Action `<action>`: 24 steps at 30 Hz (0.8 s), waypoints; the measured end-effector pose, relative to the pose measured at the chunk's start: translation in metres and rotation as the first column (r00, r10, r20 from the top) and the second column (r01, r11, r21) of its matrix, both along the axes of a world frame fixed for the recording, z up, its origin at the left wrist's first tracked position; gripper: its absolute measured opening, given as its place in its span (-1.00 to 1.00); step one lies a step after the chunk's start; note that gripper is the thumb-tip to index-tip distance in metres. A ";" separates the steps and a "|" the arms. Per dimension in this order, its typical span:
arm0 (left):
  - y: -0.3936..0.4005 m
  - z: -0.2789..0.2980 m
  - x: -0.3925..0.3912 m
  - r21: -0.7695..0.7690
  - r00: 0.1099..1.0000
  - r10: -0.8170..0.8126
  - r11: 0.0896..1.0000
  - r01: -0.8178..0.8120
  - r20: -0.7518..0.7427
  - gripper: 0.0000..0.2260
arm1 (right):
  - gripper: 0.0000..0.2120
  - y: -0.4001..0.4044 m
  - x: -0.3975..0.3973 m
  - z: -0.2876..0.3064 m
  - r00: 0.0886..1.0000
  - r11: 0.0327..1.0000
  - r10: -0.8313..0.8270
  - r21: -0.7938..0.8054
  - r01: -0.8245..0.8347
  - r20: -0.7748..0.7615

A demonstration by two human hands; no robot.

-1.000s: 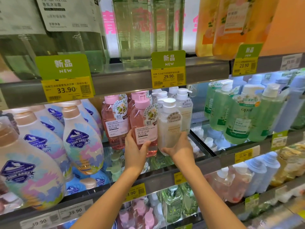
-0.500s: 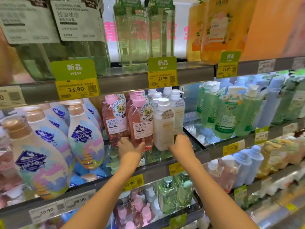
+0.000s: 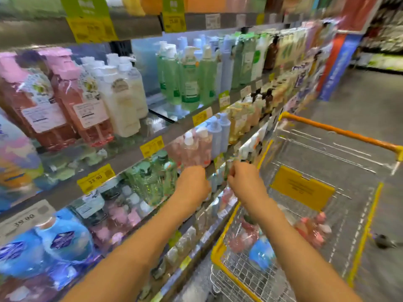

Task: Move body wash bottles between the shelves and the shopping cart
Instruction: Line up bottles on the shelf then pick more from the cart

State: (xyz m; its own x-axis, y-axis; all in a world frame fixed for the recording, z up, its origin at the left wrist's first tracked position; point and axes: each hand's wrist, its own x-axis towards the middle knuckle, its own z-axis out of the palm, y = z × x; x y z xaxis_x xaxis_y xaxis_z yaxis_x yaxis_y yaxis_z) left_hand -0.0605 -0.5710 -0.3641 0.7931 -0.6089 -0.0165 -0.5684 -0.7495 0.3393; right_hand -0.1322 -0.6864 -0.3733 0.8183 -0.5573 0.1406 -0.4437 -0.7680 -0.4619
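Head view, blurry: left hand [image 3: 192,184] and right hand [image 3: 245,184] both held out empty with fingers loosely curled, between the shelf edge and the yellow-rimmed wire shopping cart [image 3: 368,225]. Pink and cream pump body wash bottles [image 3: 113,99] stand on the metal shelf [image 3: 130,159]; probably pink and blue bottles [image 3: 253,240] lie in the cart.

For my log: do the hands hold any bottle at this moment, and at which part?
Nothing is held. The left hand and right hand hang loosely curled between the shelf and the cart.
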 end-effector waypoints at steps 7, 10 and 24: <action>-0.086 -0.033 -0.082 0.010 0.978 -0.204 0.979 0.205 -0.047 -0.82 | -0.87 -0.060 -0.103 -0.032 0.961 0.965 -0.247 0.059 0.256 -0.122; -0.123 -0.053 -0.114 0.015 0.951 -0.283 0.958 0.286 -0.122 -0.83 | -0.86 -0.094 -0.145 -0.046 0.930 0.936 -0.334 0.059 0.346 -0.153; -0.218 -0.142 -0.086 0.148 0.883 -0.350 0.900 0.410 -0.313 -0.83 | -0.75 -0.177 -0.151 -0.167 0.835 0.815 -0.511 0.191 0.546 -0.204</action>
State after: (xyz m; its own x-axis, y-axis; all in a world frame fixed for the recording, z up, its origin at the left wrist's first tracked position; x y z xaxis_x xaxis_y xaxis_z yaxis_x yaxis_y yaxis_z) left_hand -0.1470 -0.7889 -0.5065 0.4469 -0.8215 -0.3542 -0.7305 -0.5636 0.3855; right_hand -0.2833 -0.8631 -0.5401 0.3883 -0.9110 -0.1387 -0.8217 -0.2741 -0.4997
